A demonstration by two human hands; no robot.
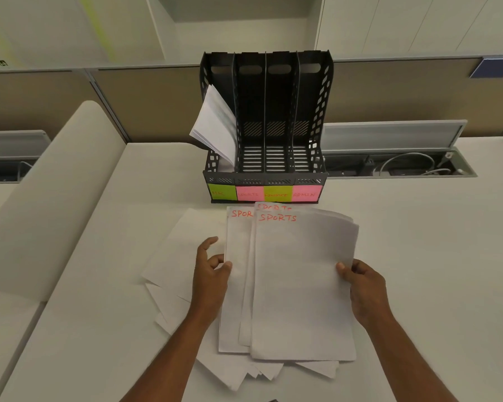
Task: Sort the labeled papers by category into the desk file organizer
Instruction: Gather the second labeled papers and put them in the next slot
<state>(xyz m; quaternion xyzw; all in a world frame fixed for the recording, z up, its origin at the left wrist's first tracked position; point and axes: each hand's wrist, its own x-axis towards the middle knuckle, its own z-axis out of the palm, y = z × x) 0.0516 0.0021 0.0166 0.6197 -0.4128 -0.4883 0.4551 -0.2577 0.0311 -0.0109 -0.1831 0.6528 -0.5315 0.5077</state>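
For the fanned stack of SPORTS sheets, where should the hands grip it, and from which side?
Grip the SPORTS sheets at the two long side edges, about mid-height, one hand from each side, as the left hand and right hand do now. The sheets are fanned, so squeezing inward probably squares them, and leaves the top edge free to enter the file organizer.

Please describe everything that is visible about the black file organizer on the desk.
The black file organizer looks like perforated plastic. It stands upright on the white desk against the partition. Tall dividers make four slots. On its front lip are four sticky notes: green HR, pink SPORTS, green FINANCE, pink ADMIN. Only the leftmost slot holds paper: a white sheaf leaning out to the left. The other three look empty. Neither hand touches it.
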